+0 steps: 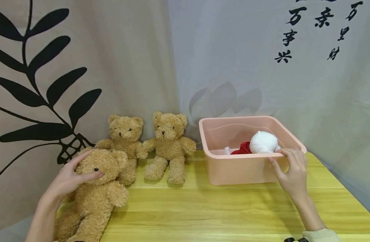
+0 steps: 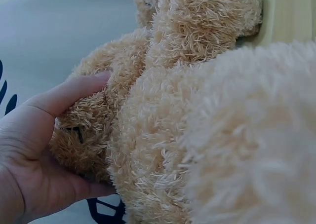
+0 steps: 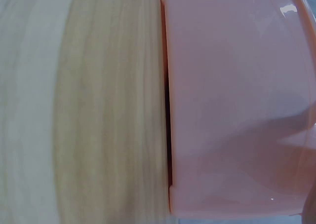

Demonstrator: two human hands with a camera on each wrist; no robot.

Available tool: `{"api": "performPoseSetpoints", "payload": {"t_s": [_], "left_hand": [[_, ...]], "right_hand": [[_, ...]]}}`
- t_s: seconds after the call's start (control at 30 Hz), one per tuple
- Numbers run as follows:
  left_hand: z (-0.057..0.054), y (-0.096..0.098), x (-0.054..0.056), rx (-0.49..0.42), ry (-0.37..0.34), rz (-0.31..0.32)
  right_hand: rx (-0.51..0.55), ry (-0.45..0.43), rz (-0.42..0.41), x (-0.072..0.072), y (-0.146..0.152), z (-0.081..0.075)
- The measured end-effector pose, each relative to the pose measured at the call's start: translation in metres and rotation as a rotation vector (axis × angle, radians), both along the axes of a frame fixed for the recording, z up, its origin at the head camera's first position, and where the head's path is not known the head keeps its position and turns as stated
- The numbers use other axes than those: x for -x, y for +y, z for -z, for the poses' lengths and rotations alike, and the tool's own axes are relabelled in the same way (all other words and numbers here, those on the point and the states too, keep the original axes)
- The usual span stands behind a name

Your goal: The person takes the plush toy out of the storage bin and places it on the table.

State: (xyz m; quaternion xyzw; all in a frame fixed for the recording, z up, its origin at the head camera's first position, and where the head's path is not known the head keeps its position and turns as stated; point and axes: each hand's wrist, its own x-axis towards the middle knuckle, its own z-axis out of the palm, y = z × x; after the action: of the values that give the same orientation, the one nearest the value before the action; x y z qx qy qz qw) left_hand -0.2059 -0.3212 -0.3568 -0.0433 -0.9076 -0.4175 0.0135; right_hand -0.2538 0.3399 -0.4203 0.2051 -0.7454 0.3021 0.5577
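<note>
My left hand (image 1: 68, 176) grips the head of a tan plush teddy bear (image 1: 95, 198) at the front left, thumb across its face near the eye. In the left wrist view, the thumb and fingers wrap both sides of the furry head. My right hand (image 1: 293, 171) pinches the front rim of a pink plastic bin (image 1: 242, 171), thumb outside and fingers over the edge. Inside the bin lies a white plush toy (image 1: 264, 143) with a red cloth part (image 1: 243, 148); the front wall hides its lower side. The right wrist view shows mostly the bin's wall.
Two more teddy bears, one at the left (image 1: 126, 146) and one beside it (image 1: 169, 144), sit upright against the back curtain (image 1: 136, 60). The yellow wooden table (image 1: 185, 211) has its right edge beyond the bin. A dark strap piece shows near the right sleeve (image 1: 322, 235).
</note>
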Motion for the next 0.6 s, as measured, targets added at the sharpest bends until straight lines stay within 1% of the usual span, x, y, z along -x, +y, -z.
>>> {"api": "performPoseSetpoints", "payload": {"t_s": [0.1, 0.3, 0.47, 0.53, 0.6], "left_hand": [[0.0006, 0.0006, 0.0, 0.007, 0.0, -0.016], [-0.0014, 0.004, -0.0015, 0.022, 0.041, -0.012], [-0.004, 0.0073, -0.002, 0.038, 0.041, -0.023], [-0.005, 0.0085, -0.0025, 0.043, 0.058, -0.027], [-0.0059, 0.0098, -0.0036, 0.052, 0.097, -0.035]], "right_hand": [[0.001, -0.002, 0.0, 0.0001, -0.0004, -0.0005], [0.004, -0.005, 0.003, 0.0005, -0.0003, -0.0002], [0.005, -0.006, 0.004, 0.0007, 0.0001, 0.0003], [0.005, -0.009, 0.003, 0.0004, 0.0001, 0.0003], [0.006, -0.01, 0.001, 0.0003, -0.0002, 0.0001]]}}
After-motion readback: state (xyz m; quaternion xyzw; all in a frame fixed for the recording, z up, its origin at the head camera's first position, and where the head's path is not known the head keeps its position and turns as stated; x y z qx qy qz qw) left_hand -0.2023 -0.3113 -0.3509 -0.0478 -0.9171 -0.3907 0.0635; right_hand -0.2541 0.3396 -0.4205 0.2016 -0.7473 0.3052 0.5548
